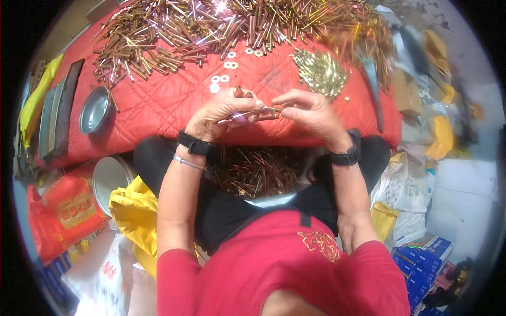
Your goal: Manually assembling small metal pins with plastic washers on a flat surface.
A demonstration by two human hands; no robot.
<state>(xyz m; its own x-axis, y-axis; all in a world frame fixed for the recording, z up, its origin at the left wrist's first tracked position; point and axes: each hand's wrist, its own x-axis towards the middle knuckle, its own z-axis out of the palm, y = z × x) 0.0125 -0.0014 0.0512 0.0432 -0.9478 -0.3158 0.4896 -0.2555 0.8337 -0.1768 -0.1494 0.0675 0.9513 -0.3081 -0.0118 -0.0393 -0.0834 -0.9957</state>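
Several copper-coloured metal rods (242, 116) lie across the fingers of my left hand (221, 109), which is closed around them. My right hand (313, 110) meets it from the right, thumb and forefinger bent around the end of one rod. A small shiny bit shows there, too small to name. Just beyond the hands, several flat pale washers (230, 65) are scattered on a red quilted cover (158, 105). A heap of small brass-coloured pieces (320, 75) sits past my right hand. Across the far side spreads a big pile of similar rods (237, 23).
A metal bowl (95, 111) stands on the cover at left, near long dark bars (63, 108). More rods (255, 171) fill a container between my knees. Yellow cloth (134, 210) and a red bag (66, 213) are at lower left; blue boxes (421, 268) stack at lower right.
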